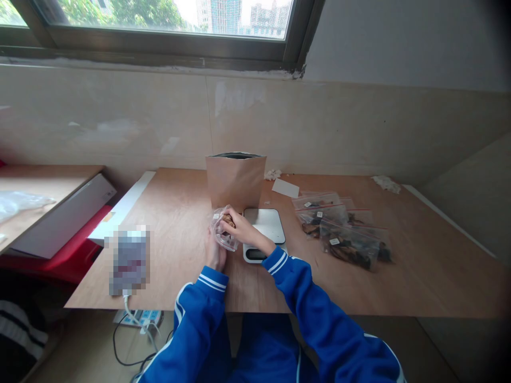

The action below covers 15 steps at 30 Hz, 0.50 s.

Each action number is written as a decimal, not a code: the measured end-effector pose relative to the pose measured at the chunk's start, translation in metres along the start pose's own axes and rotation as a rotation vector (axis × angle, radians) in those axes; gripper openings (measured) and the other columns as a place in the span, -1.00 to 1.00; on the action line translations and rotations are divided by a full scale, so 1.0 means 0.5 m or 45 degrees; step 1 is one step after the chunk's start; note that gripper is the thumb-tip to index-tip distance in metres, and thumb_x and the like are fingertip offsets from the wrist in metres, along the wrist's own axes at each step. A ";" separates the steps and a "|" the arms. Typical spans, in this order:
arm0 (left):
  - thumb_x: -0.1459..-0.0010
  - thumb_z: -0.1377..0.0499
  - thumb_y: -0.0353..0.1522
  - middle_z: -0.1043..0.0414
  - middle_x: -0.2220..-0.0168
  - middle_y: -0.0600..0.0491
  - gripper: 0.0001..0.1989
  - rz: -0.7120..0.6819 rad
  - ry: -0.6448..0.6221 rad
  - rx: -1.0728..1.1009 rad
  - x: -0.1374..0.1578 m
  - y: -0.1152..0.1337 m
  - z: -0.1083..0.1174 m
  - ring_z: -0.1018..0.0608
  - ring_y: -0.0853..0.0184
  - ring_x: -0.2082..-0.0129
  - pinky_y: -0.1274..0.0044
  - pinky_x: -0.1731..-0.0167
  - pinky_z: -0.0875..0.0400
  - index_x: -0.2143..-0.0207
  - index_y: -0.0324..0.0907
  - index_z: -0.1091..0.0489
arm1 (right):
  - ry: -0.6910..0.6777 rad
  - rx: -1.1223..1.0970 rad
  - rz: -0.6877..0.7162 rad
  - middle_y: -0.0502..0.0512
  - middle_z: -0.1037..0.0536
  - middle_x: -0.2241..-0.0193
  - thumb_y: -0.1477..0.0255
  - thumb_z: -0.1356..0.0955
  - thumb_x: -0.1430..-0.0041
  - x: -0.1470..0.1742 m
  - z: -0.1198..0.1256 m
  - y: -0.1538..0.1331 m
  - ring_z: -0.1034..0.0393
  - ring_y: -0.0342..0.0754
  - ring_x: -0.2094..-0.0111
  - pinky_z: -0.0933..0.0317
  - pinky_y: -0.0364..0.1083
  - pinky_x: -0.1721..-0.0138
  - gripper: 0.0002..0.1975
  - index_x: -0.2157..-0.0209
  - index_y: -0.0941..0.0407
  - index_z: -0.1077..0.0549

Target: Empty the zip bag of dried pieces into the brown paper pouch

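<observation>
My left hand (216, 252) is closed around a clear plastic bag (227, 243) with a small white label, held over the table left of a white kitchen scale (266, 223). At the bag's mouth, my right hand (242, 229) has its fingers closed on brown dried pieces (229, 219); their exact kind is too small to tell. The right forearm crosses over the scale's lower part and partly hides its display. Just behind both hands a brown paper pouch (236, 181) stands upright with its top open.
Several clear zip bags (351, 247) of dark dried pieces lie to the right. Behind them are a white card (286, 188) and crumpled white scraps (386, 184). A blurred device (130, 263) with a white cable rests at the left edge. A power strip (139, 318) sits below.
</observation>
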<state>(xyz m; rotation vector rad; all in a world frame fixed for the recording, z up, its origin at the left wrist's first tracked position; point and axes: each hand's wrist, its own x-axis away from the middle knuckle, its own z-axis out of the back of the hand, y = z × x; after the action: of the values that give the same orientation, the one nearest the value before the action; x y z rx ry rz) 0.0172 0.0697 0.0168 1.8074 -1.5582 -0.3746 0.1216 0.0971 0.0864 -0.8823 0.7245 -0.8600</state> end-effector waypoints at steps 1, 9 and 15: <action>-0.18 -0.19 -0.30 -0.56 0.11 -0.09 -0.75 0.013 -0.016 0.023 0.001 0.003 -0.004 -0.57 0.16 0.04 0.30 -0.02 -0.43 0.12 -0.23 -0.49 | 0.012 -0.016 0.005 0.12 -0.46 0.16 0.33 -0.26 -0.25 0.001 0.004 -0.003 -0.37 -0.03 0.14 -0.21 -0.02 0.05 -0.79 0.12 0.12 -0.27; -0.28 -0.07 -0.35 -0.49 -0.04 -0.08 -0.74 0.088 0.019 0.154 0.006 0.022 -0.024 -0.47 0.16 -0.12 0.27 -0.18 -0.31 0.10 -0.20 -0.51 | 0.329 -0.261 -0.027 0.08 -0.44 0.23 0.21 -0.25 -0.26 -0.039 0.082 -0.040 -0.37 -0.12 0.27 -0.30 -0.14 0.23 -0.68 0.08 0.12 -0.29; -0.31 0.01 -0.24 -0.45 -0.10 -0.09 -0.65 0.250 0.039 0.202 0.006 0.018 -0.013 -0.46 0.12 -0.14 0.17 -0.18 -0.29 0.07 -0.18 -0.50 | 0.782 -0.053 0.241 0.10 -0.42 0.15 0.19 -0.18 -0.34 -0.175 0.189 -0.141 -0.40 -0.13 0.18 -0.33 -0.17 0.19 -0.68 -0.01 0.08 -0.20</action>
<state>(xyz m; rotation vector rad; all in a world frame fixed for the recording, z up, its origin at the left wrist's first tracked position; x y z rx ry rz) 0.0153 0.0685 0.0281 1.7475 -1.7674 -0.1330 0.1350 0.1803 0.2065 -0.5676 1.3405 -0.9543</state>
